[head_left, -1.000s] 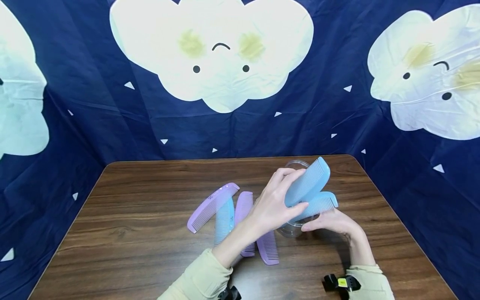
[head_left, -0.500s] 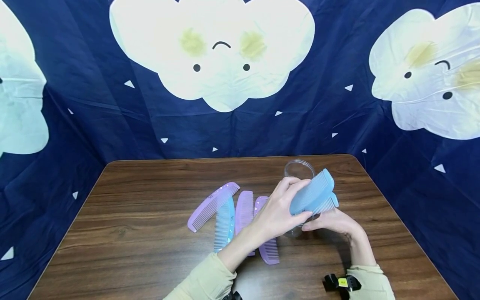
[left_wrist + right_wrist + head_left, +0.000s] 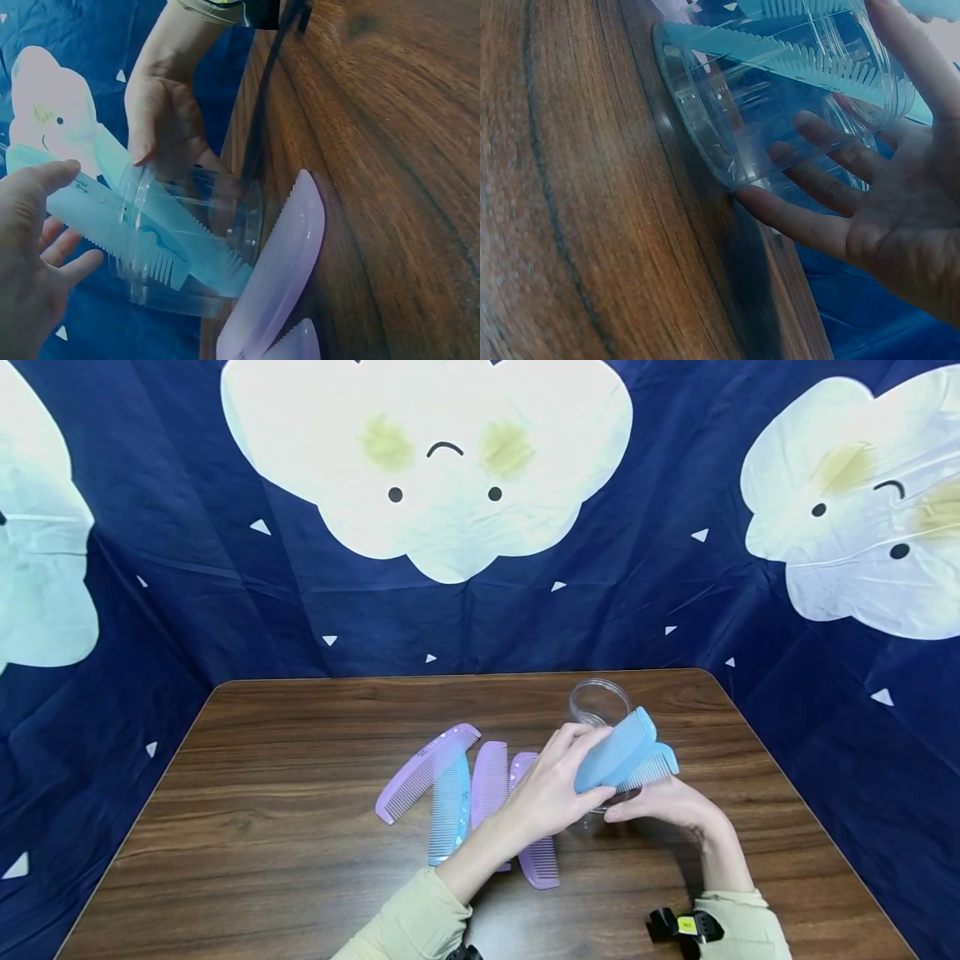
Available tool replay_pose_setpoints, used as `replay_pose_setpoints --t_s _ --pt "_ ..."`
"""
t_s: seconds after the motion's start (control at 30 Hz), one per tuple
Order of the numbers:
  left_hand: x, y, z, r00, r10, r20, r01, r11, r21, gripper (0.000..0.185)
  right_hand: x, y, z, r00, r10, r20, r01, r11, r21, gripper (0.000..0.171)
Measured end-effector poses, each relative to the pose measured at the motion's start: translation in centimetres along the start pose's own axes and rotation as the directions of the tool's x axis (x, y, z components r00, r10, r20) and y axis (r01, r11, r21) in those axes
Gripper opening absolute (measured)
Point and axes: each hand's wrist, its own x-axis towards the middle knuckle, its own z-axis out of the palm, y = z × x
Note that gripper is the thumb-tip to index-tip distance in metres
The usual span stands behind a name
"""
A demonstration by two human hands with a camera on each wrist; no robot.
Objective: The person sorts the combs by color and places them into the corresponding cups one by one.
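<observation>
Presently the left hand [image 3: 551, 785] pinches a light blue comb [image 3: 613, 749] near its lower end, thumb on one face and fingers curled over the spine, so that the comb stands tilted with its far end raised over the clear plastic cup [image 3: 597, 703]. Holding it by the end leaves the rest of its length free to slide down into the cup's mouth; the left wrist view shows its lower tip already inside the clear wall. The right hand [image 3: 663, 802] cups the same vessel from the side, fingers spread and gently curved against the wall, seemingly to keep the cup tipped and steady on the tabletop [image 3: 300, 827], though whether the thumb closes round the rim is hard to tell from these angles. A second blue comb [image 3: 651, 767] already rests in the cup, its toothed end sticking out past the rim towards the right.

The held comb is a curved, crescent-backed piece of pale blue plastic with fine even teeth along its inner edge and a small dark print near the spine. The cup is transparent, ribbed near the rim.

Left of the hands, three lilac combs [image 3: 425, 771] and one blue comb [image 3: 448, 808] lie flat on the wood-grain tabletop, close together and partly overlapping.
</observation>
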Motion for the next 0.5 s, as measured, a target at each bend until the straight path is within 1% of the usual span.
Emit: replay_pose_setpoints --t_s 0.17,0.3,0.37,0.5 --pt "-0.12 -0.27 0.4 1.0 -0.006 0.023 0.005 0.999 0.038 0.073 -0.03 0.03 0.01 1.0 -0.021 0.001 0.021 1.0 0.009 0.066" --pt "-0.22 -0.6 0.73 0.999 -0.005 0.035 0.003 0.999 0.048 0.072 -0.01 0.12 -0.02 0.999 -0.032 0.006 0.032 0.999 0.033 0.065" --pt "-0.29 -0.71 0.78 0.999 0.006 0.031 -0.008 0.999 0.053 0.071 -0.01 0.18 0.01 0.998 -0.057 0.007 0.056 0.998 0.035 0.072" --pt "-0.48 -0.77 0.49 1.0 0.015 0.02 -0.015 0.999 0.04 0.069 -0.13 0.33 0.05 0.993 -0.118 0.023 0.115 0.989 0.09 0.089"
